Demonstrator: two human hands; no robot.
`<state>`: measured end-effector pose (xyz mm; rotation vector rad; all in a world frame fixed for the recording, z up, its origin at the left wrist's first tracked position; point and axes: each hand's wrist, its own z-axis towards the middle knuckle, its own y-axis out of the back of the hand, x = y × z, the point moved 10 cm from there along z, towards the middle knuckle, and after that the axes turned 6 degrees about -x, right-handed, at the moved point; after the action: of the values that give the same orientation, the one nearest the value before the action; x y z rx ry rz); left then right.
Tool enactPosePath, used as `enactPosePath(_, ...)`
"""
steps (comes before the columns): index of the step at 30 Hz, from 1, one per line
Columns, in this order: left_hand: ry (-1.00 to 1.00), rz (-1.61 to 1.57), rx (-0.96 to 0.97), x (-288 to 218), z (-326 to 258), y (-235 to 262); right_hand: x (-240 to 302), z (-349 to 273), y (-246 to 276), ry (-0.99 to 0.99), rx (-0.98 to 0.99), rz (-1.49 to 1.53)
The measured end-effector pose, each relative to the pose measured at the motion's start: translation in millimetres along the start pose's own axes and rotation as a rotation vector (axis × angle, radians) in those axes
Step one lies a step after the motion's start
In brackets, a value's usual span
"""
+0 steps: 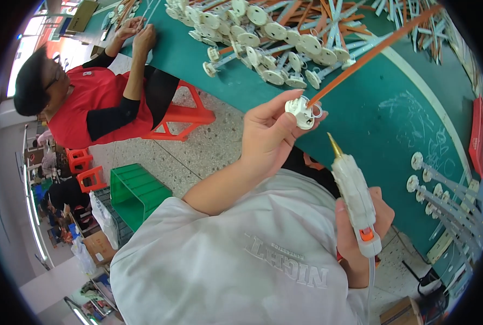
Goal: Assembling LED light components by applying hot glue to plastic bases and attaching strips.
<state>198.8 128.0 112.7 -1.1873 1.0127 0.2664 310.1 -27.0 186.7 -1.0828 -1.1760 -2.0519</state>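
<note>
My left hand [267, 134] pinches a round white plastic base [302, 112] between thumb and fingers. A long orange strip [363, 60] rises from that base toward the upper right, and thin pale loops stand beside its foot. In my right hand [381, 214] is a white glue gun [355, 189], its body wrapped in pale material. Its brass-coloured nozzle [335, 145] points up, a little to the right of the base and apart from it. A pale cord runs down from the handle. My right fingers are partly hidden behind the gun.
A green table [355, 119] holds a large heap of similar white bases [277, 31] with orange and grey strips. More grey-strip pieces [447, 197] lie at the right edge, below a red tray [477, 135]. At left sit a person in red [106, 103] and a green crate [136, 195].
</note>
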Motion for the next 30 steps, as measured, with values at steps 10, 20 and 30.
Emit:
enactPosePath(10,0.193,-0.261,-0.144,13,20,21,-87,16,22,-0.167,-0.158,-0.795)
enactPosePath(20,0.299,-0.051,-0.052,14,9,27,-147,61,43,-0.427,-0.202,-0.788)
enactPosePath(30,0.334,-0.120,0.103,29,14,18,-37,72,19,-0.286,-0.140,-0.728)
